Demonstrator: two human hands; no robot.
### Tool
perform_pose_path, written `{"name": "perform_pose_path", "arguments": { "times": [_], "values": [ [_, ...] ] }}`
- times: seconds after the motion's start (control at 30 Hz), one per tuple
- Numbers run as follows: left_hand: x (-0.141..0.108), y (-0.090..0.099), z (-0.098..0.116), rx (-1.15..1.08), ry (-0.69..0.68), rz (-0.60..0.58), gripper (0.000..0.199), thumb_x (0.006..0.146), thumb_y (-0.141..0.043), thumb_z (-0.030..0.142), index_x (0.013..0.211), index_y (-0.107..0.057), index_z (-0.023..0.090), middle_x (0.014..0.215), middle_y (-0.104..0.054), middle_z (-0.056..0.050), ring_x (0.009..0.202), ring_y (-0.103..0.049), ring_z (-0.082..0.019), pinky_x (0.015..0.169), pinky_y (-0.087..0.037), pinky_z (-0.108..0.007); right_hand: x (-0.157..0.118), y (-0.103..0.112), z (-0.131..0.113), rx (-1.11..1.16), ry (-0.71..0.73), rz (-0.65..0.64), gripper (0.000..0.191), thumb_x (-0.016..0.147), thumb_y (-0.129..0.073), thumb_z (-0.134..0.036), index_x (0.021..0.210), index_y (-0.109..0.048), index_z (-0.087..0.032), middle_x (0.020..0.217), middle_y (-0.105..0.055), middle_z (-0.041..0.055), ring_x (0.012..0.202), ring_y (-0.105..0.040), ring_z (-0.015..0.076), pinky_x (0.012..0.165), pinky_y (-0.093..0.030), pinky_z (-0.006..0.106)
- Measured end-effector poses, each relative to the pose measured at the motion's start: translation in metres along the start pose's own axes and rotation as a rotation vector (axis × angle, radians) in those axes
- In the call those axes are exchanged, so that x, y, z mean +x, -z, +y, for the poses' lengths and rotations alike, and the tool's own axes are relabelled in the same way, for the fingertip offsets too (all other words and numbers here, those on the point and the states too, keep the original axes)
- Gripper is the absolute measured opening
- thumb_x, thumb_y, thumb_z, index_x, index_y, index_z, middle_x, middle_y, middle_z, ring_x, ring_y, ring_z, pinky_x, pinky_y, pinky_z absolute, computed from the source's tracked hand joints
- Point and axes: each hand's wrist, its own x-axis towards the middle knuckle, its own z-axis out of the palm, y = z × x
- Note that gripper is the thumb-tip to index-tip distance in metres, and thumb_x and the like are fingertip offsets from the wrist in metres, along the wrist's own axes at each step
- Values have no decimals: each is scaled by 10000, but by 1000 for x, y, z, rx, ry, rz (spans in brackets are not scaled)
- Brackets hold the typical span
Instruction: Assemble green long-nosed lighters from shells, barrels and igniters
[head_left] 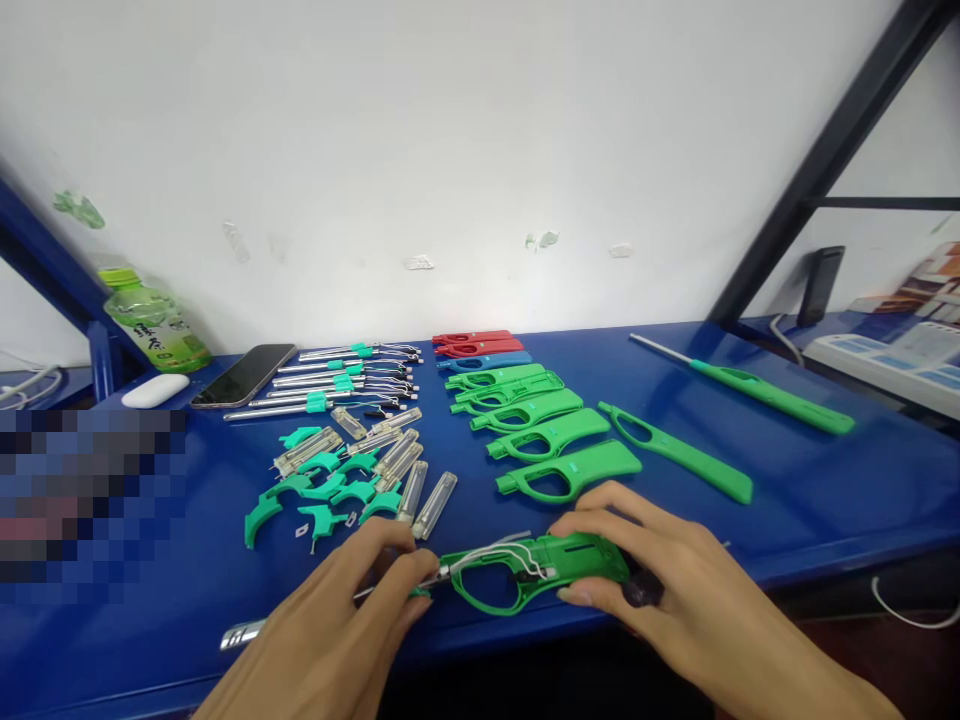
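Observation:
My right hand [660,570] is closed on the right end of a green lighter casing half [480,595], its hollow inside facing up and its trigger loop toward the left. My left hand [352,610] is closed at the casing's left end, pinching a metal lighter tube. The bare tube tip [241,634] sticks out left of this hand. White wires [499,550] run from the tube over the loop into the casing, ending at a small dark part. Fingers hide the joint between tube and casing. Just beyond my left hand lie clear fuel tanks [435,505] and teal triggers [322,520].
Several metal tubes with wires [330,382] lie at the back left. Green casing halves [574,470] form a column beside red ones [480,346] and a blue one [480,362]. An assembled lighter [772,395], a phone [246,375], a white case [155,391] and a bottle [154,325] rest on the blue table.

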Motion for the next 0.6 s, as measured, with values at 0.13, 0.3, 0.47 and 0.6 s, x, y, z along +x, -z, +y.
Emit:
{"name": "perform_pose_path", "arguments": {
  "times": [0.13, 0.3, 0.47, 0.6],
  "values": [
    [13, 1, 11, 54, -8, 88, 265, 1115, -409, 269, 1261, -630, 277, 1158, -762, -28, 1017, -789, -173, 880, -649, -239, 1, 1, -1, 20, -1, 7, 205, 1037, -671, -410, 1241, -678, -410, 1230, -674, -23, 877, -762, 151, 831, -604, 293],
    [24, 1, 17, 25, -6, 110, 222, 1101, -437, 274, 1176, -646, 269, 1040, -773, -9, 897, -787, -175, 771, -653, -254, 1, 1, -3, 32, 11, 6, 191, 1039, -670, -371, 1228, -689, -387, 1214, -675, -11, 865, -758, 150, 793, -593, 283],
    [30, 1, 17, -8, -21, 114, 185, 1096, -454, 229, 1091, -635, 269, 934, -742, 8, 793, -748, -172, 690, -614, -272, 0, 1, -3, 33, 22, 24, 206, 1032, -685, -350, 1234, -693, -383, 1213, -678, -4, 830, -753, 145, 732, -579, 268],
    [31, -3, 21, -33, -9, 106, 127, 1038, -499, 159, 1048, -586, 251, 890, -707, 10, 779, -715, -172, 674, -580, -291, 1, 0, -3, 33, 29, 27, 212, 1034, -685, -342, 1244, -684, -371, 1216, -680, 4, 833, -749, 143, 708, -565, 256]
  ]
}}
